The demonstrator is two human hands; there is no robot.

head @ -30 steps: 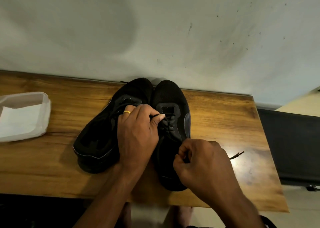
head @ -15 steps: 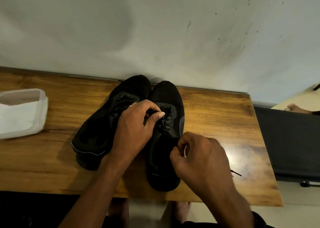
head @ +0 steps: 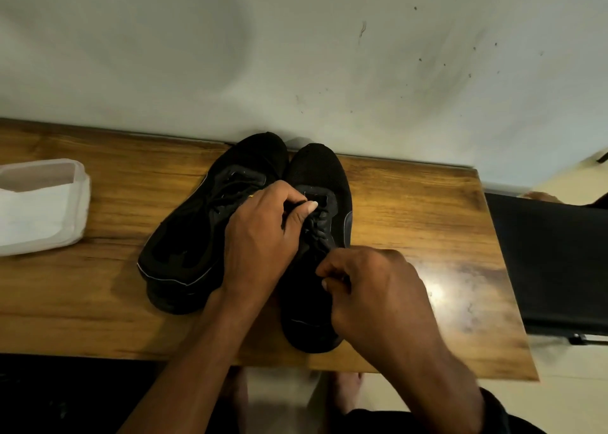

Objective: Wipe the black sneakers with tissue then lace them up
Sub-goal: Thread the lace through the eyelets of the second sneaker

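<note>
Hands meet over a pair of black sneakers on a wooden table that is pushed against a pale wall. The left hand reaches in with its wrist lying across the heel end of the left sneaker. Its fingers are curled, with thumb and forefinger pressed together on the black lace at the upper eyelets of the right sneaker. A thin yellow ring shows on one finger of this hand. The right hand sits just nearer the person than the left hand, over the open throat of the right sneaker. Its fingers are bent inward and its thumb is closed against them, apparently pinching a strand of the same lace, though black on black makes the strand hard to pick out. Between the two hands a short run of crossed lacing is visible. Both sneakers stand upright and touch at the toes, which point away from the hands toward the wall. The heel of the right sneaker lies under the right forearm, near the table's front edge. Well off to the outer side of the left hand, a translucent container holds white tissue. Beyond the right hand, past the end of the table, stands a flat black object.
</note>
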